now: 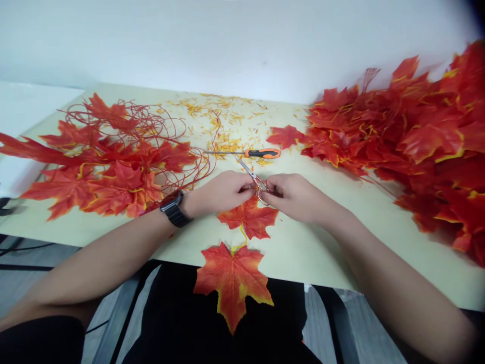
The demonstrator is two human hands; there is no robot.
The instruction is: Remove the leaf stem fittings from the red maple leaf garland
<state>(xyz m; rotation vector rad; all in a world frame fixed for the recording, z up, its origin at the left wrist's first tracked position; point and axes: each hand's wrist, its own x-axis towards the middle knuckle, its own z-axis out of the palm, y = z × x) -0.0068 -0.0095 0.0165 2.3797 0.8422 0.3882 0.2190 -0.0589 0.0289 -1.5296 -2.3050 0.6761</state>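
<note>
right hand [293,194] grips scissors [253,178], blades pointing up-left; left hand [222,191] pinches leaf stem [248,218].

**Pale table against a white wall**

A cream table [341,253] fills the middle of the view, its far edge meeting a plain white wall [227,40] at twelve o'clock. At ten o'clock a white surface [22,101] adjoins the table. Grey floor [30,258] shows at eight o'clock, crossed by black cables [22,248]. Light is soft and even, with faint shadows.
</note>
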